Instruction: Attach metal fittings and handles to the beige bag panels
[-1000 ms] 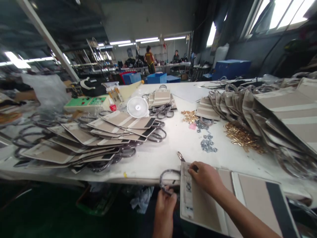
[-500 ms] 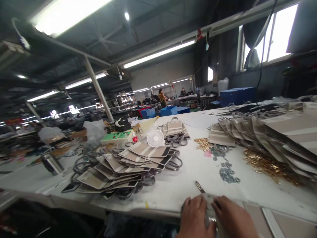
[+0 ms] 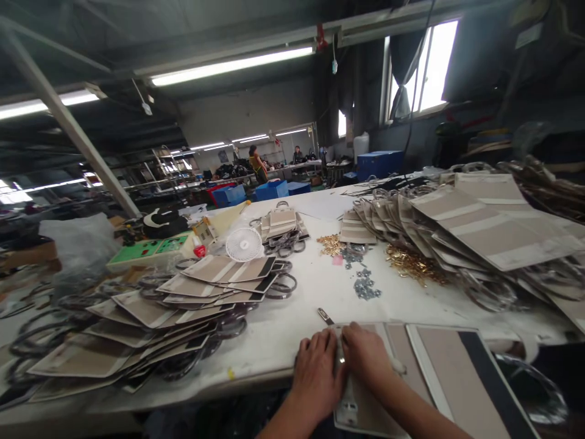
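Where the beige panel [image 3: 457, 366] overhangs the near edge of the counter [image 3: 297, 317], left hand [image 3: 319, 372] and right hand [image 3: 367, 353] touch its left end; whether they grip, I cannot tell.

Left hand [image 3: 317, 369] now on panel [image 3: 450, 369]

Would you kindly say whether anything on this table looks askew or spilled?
The gold parts and grey parts lie in loose heaps directly on the table, as if spilled, though perhaps tipped out deliberately. The left panel pile is fanned askew.
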The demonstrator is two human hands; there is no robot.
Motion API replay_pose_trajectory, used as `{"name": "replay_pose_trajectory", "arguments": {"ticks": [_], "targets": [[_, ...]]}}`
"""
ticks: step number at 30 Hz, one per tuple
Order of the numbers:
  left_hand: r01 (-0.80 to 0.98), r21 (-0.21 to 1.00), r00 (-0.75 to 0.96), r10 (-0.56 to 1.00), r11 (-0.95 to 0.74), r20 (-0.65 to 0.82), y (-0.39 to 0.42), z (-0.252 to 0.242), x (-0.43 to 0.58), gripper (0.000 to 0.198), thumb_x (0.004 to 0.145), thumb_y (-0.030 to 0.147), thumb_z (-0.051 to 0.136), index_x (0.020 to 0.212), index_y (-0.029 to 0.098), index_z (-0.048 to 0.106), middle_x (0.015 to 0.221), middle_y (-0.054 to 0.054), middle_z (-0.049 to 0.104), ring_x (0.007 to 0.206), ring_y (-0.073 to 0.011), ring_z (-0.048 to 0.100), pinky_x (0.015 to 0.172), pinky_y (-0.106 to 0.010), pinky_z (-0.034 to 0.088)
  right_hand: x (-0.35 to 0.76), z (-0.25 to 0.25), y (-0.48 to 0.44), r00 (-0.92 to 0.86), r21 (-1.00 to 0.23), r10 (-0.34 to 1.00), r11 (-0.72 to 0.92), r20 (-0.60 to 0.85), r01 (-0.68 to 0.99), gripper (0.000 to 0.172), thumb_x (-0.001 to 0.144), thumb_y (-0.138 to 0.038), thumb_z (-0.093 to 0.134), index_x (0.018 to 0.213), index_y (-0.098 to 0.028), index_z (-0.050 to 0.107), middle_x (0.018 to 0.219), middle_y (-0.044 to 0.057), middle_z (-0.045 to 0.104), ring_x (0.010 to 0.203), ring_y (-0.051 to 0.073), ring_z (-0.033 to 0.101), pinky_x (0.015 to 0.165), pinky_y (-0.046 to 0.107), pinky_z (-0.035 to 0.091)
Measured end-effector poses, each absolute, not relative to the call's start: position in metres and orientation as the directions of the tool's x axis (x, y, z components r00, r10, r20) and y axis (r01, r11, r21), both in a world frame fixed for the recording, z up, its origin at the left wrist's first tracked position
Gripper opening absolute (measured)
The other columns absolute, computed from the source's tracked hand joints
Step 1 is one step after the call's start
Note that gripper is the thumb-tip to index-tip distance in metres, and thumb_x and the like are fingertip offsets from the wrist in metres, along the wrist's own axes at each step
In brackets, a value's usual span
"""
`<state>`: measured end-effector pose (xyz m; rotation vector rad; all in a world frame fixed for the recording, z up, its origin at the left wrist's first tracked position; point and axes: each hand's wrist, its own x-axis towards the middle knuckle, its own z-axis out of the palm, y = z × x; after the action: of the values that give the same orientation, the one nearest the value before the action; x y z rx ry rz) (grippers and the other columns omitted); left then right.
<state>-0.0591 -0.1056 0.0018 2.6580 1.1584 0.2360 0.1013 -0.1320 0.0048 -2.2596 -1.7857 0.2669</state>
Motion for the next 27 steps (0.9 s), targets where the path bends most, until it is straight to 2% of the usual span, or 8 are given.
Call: {"name": "replay_pose_trajectory", "arguments": {"ticks": [5, 8, 12, 15, 20, 27], "targets": [[0.67, 0.167, 0.722, 0.687, -0.723, 0.077, -0.104, 0.0, -0.057, 0.059, 0.106, 0.044, 0.041, 0.159, 0.019, 0.044, 0.161, -0.013, 0.048, 0.142, -0.0339, 0.045, 0.119, -0.055, 0.033, 0.102, 0.006, -0.127, 0.211, -0.302, 0.977, -0.204, -0.01, 0.931, 0.028, 0.099, -0.013, 0.05, 0.105, -0.016, 0.078, 0.106, 0.015, 0.076, 0.097, 0.027, 0.075, 0.077, 0.03, 0.047], [0.665, 0.143, 0.73, 0.678, -0.733, 0.08, -0.103, 0.001, -0.058, 0.059, 0.105, 0.046, 0.045, 0.157, 0.018, 0.045, 0.16, -0.013, 0.048, 0.138, -0.0345, 0.047, 0.116, -0.056, 0.035, 0.109, 0.01, -0.123, 0.192, -0.312, 0.981, -0.188, -0.019, 0.931, 0.026, 0.097, -0.016, 0.054, 0.102, -0.016, 0.08, 0.104, 0.015, 0.078, 0.095, 0.027, 0.076, 0.076, 0.031, 0.047], [0.657, 0.23, 0.719, 0.688, -0.718, 0.094, -0.097, 0.001, -0.064, 0.059, 0.103, 0.05, 0.052, 0.156, 0.023, 0.047, 0.158, -0.009, 0.051, 0.138, -0.0314, 0.047, 0.117, -0.053, 0.036, 0.15, 0.019, -0.102, 0.185, -0.354, 0.982, -0.186, -0.035, 0.917, 0.017, 0.089, -0.034, 0.069, 0.094, -0.026, 0.084, 0.098, 0.007, 0.082, 0.092, 0.025, 0.075, 0.074, 0.029, 0.047], [0.637, 0.301, 0.716, 0.69, -0.709, 0.11, -0.088, 0.0, -0.067, 0.046, 0.106, 0.042, 0.05, 0.15, 0.029, 0.053, 0.152, -0.006, 0.057, 0.134, -0.0281, 0.05, 0.113, -0.05, 0.039, 0.2, 0.022, -0.074, 0.276, -0.35, 0.961, -0.265, -0.02, 0.899, 0.026, 0.091, -0.042, 0.066, 0.107, -0.031, 0.083, 0.109, 0.004, 0.082, 0.1, 0.025, 0.074, 0.076, 0.029, 0.048], [0.627, 0.367, 0.683, 0.711, -0.687, 0.166, -0.075, -0.009, -0.068, 0.04, 0.105, 0.033, 0.055, 0.144, 0.034, 0.059, 0.137, -0.005, 0.064, 0.126, -0.0256, 0.055, 0.106, -0.046, 0.042, 0.259, 0.013, -0.022, 0.39, -0.3, 0.921, -0.374, -0.006, 0.878, 0.039, 0.092, -0.037, 0.062, 0.127, -0.031, 0.078, 0.131, 0.007, 0.076, 0.113, 0.029, 0.071, 0.082, 0.031, 0.049], [0.631, 0.496, 0.594, 0.783, -0.596, 0.185, -0.066, -0.017, -0.058, 0.03, 0.096, 0.029, 0.071, 0.125, 0.035, 0.074, 0.118, -0.001, 0.07, 0.113, -0.0221, 0.06, 0.097, -0.041, 0.046, 0.272, -0.011, 0.007, 0.365, -0.285, 0.93, -0.362, -0.045, 0.888, 0.027, 0.089, -0.036, 0.064, 0.105, -0.03, 0.084, 0.111, 0.005, 0.081, 0.097, 0.024, 0.072, 0.068, 0.027, 0.043]]}}
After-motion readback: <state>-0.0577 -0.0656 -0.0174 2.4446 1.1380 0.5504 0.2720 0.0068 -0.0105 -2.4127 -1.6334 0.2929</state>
